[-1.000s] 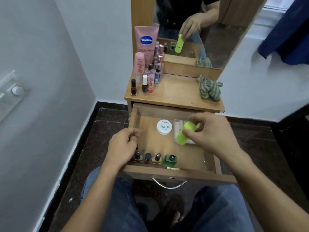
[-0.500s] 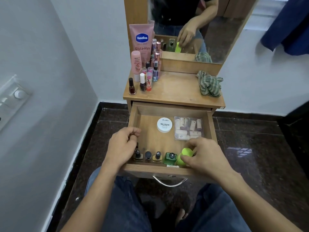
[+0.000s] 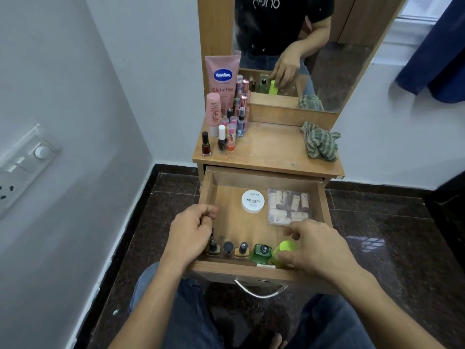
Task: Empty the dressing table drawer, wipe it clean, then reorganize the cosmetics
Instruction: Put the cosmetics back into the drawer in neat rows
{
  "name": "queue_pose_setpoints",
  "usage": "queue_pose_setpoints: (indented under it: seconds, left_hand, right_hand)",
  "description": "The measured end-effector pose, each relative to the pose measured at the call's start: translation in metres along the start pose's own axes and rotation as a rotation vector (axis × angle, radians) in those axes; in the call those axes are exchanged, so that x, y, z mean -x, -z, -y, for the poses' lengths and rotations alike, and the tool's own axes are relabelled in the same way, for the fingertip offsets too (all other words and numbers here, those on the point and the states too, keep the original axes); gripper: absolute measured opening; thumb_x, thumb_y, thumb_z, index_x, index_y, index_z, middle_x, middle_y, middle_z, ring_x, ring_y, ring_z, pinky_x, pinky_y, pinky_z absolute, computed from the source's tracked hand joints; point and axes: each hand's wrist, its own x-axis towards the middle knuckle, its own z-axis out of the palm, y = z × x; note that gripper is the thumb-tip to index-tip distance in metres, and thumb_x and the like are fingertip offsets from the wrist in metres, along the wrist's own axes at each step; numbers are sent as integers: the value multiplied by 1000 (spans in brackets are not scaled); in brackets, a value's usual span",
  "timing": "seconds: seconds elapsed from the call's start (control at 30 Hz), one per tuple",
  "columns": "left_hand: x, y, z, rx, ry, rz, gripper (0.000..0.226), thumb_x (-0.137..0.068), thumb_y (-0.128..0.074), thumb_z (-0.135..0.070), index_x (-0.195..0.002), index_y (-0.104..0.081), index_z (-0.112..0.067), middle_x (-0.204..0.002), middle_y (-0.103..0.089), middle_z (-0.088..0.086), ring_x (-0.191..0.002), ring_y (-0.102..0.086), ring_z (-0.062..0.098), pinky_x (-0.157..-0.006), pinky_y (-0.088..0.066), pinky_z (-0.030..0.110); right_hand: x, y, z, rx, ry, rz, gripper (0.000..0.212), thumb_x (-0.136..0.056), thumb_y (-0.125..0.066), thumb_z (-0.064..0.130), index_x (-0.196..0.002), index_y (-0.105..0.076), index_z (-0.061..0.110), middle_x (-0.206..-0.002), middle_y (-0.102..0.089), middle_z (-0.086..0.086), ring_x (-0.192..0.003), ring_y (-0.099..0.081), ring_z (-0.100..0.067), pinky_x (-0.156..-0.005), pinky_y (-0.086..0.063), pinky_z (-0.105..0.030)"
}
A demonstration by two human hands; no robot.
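The wooden drawer (image 3: 325,205) is pulled open over my knees. Along its front wall stand three small dark-capped bottles (image 3: 228,248) and a green glass bottle (image 3: 261,253). At the right end of that row, beside the green glass bottle, stands a lime-green bottle (image 3: 283,249). My right hand (image 3: 317,250) holds it, thumb in front and fingers behind. My left hand (image 3: 191,235) rests loosely curled over the drawer's left side, holding nothing. Farther back lie a white nail polish remover tub (image 3: 253,201) and a clear pouch of small tubes (image 3: 288,206).
On the dressing table top (image 3: 271,149) a Vaseline tube (image 3: 222,76), a pink bottle (image 3: 213,109) and several nail polishes (image 3: 206,144) cluster at the back left. A checked cloth (image 3: 320,141) lies at the right. A mirror stands behind; a wall is close on the left.
My right hand carried the lime-green bottle from above the clear pouch down to the drawer's front right corner and stood it beside the green glass bottle. The left hand stayed put.
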Motion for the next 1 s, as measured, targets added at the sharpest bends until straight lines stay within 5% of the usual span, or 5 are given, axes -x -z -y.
queue_pose_setpoints:
  seconds: [0.33, 0.83, 1.0]
  left_hand:
    - [2, 2, -3, 18, 0, -24, 34, -94, -54, -6, -108, -72, -30, -99, -69, -20, -96, -61, -8, -89, -51, 18]
    - [-1, 1, 2, 30, -33, -26, 33, -94, -54, -5, -109, -73, -28, -101, -67, -21, -99, -58, -13, -80, -43, 2]
    - [0, 2, 1, 31, -14, -5, 35, -94, -53, -6, -111, -73, -28, -102, -68, -21, -98, -60, -11, -84, -45, 6]
  right_hand:
    - [-110, 84, 89, -338, 248, -516, 28, -88, -69, 36, -114, -72, 28, -100, -70, 9, -90, -64, -15, -73, -47, -29]
    - [-176, 76, 118, -237, 254, -550, 12, -90, -68, 26, -100, -74, 24, -91, -71, 6, -83, -64, -17, -66, -54, -32]
    - [-162, 80, 113, -257, 235, -607, 12, -84, -67, 29, -95, -71, 23, -89, -70, 6, -84, -65, -19, -68, -56, -36]
